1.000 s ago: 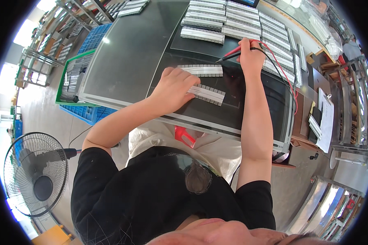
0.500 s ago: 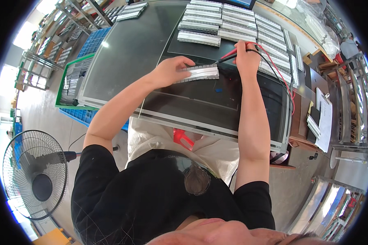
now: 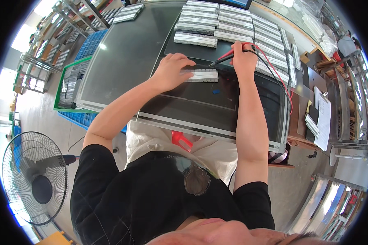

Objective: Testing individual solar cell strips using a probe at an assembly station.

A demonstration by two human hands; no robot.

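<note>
White and grey, just right of the left hand: a flat strip, on or barely above the dark tabletop, smooth and bright along its middle, with grey block-like segments lining both long edges; right end squared off, the whole lying nearly level across the view. Over its left end, the left thumb, with the forefinger well apart above; visible gap between them, but pinching or merely touching, impossible to tell. Nearer the body, below the strip's right part, a small blue piece. Farther right, black probe and red probe close together, both gripped in the closed right hand, black tip near the strip's far edge. Beyond, rows of similar strips.

Hard to make out, again from the left: dark contents of the green crate, too small to sort; strip's left end, covered by the left hand; its underside, out of sight; black tip's height above the tabletop, unclear; red probe's tip, lost beside the black; screen, cut off at the upper edge.
</note>
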